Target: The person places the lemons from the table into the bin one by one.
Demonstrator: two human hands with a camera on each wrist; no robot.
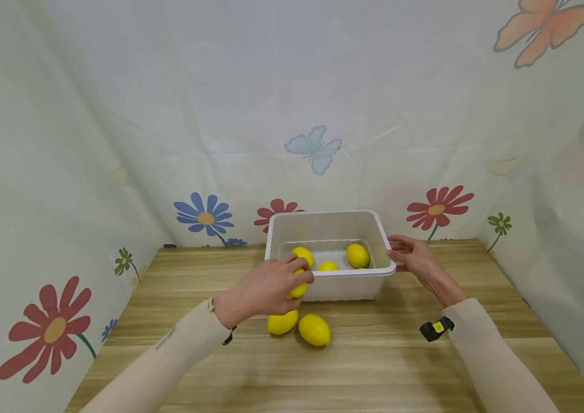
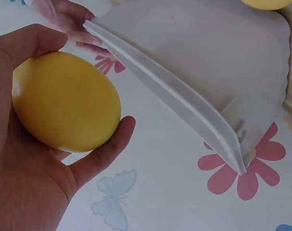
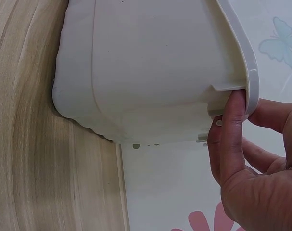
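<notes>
A yellow lemon (image 2: 66,101) is gripped between the thumb and fingers of my left hand (image 1: 268,285), at the near left edge of a white plastic bin (image 1: 346,287). Inside the bin lie several lemons, one of them (image 1: 357,256) toward the right; the front wall partly hides others. On the table in front of the bin rest two more lemons, one (image 1: 315,330) fully in sight and one (image 1: 283,323) below my left hand. My right hand (image 1: 418,261) pinches the bin's right rim, with fingers (image 3: 232,134) under the lip in the right wrist view.
The bin stands on a wood-grain table (image 1: 374,367) near its back edge. A pale curtain (image 1: 230,115) printed with flowers and butterflies hangs behind and along both sides. A black device with a yellow mark (image 1: 436,328) sits at my right wrist.
</notes>
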